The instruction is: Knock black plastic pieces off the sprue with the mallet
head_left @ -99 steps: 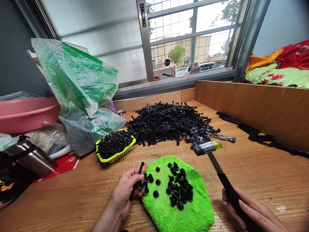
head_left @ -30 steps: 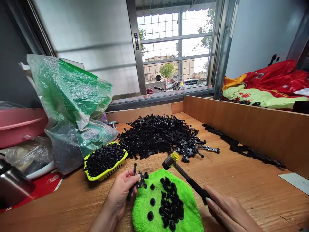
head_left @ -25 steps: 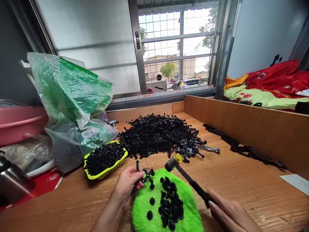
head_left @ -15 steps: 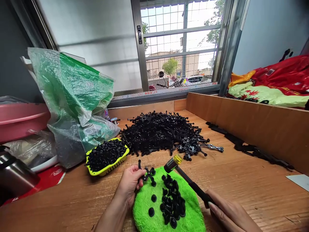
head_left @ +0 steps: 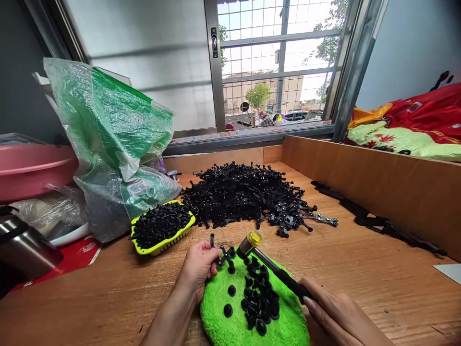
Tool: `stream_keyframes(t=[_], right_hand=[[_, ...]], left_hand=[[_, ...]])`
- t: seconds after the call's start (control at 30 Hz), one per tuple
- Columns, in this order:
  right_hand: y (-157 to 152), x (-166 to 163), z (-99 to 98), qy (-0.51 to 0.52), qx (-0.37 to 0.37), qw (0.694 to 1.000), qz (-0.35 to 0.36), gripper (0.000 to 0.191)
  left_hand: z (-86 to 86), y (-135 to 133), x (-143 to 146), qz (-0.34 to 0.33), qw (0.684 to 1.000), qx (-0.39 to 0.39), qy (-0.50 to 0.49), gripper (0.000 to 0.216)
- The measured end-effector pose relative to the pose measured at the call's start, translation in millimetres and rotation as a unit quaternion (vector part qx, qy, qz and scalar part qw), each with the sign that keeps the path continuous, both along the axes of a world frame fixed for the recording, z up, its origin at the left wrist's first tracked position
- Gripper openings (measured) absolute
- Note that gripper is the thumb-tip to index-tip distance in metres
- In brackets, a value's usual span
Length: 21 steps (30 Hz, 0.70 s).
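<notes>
My left hand [head_left: 197, 270] holds a black cross-shaped plastic part [head_left: 224, 255] at the upper left edge of a bright green fuzzy pad [head_left: 237, 327]. Several small black round caps [head_left: 260, 297] lie on the pad. My right hand [head_left: 338, 315] grips the black handle of a small hammer [head_left: 268, 265]. Its yellow-tipped metal head [head_left: 249, 241] hovers just right of the cross part, close above the pad.
A large heap of black plastic parts [head_left: 245, 194] lies behind the pad. A yellow basket [head_left: 162, 229] of black caps stands left, beside a green plastic bag [head_left: 111, 139]. A wooden wall [head_left: 374, 178] borders the right side. A steel flask [head_left: 25, 247] and pink basin [head_left: 32, 168] sit far left.
The hammer head has swung left and down, from the right of the pad to right beside the cross part. My left hand has shifted the part onto the pad's edge.
</notes>
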State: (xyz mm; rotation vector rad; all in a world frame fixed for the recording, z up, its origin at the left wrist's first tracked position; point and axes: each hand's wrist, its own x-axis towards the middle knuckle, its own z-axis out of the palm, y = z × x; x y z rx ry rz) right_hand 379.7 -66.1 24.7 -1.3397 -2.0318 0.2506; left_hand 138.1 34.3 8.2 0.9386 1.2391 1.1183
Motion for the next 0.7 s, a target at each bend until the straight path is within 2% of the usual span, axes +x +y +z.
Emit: stream_keyframes(t=[0.13, 0.23, 0.3, 0.43, 0.57, 0.63, 0.7], right_hand=[[3.9, -3.6, 0.9, -0.066, 0.092, 0.994, 0.004, 0.040], [8.2, -6.0, -1.8, -0.146, 0.119, 0.982, 0.015, 0.045], [10.2, -6.7, -0.4, -0.178, 0.117, 0.977, 0.025, 0.046], [11.3, -6.8, 9.6, -0.111, 0.035, 0.992, 0.049, 0.030], [12.8, -7.4, 6.6, -0.170, 0.101, 0.980, 0.027, 0.047], [13.4, -7.6, 2.8, -0.187, 0.106, 0.976, 0.022, 0.044], [13.1, -7.9, 3.9, -0.160, 0.093, 0.982, 0.028, 0.038]], left_hand=[[-0.3, 0.3, 1.2, 0.012, 1.000, 0.008, 0.005, 0.024], [-0.4, -0.2, 2.2, 0.016, 1.000, 0.017, 0.004, 0.025], [-1.0, -0.3, 3.1, 0.019, 1.000, 0.023, 0.004, 0.025], [-2.7, 0.2, 4.1, 0.023, 0.999, 0.032, 0.007, 0.025], [-4.5, 0.6, 3.4, 0.023, 0.999, 0.031, 0.017, 0.023], [-5.7, 0.6, 3.3, 0.024, 0.999, 0.033, 0.022, 0.024], [-6.6, 0.6, 3.6, 0.025, 0.999, 0.034, 0.023, 0.024]])
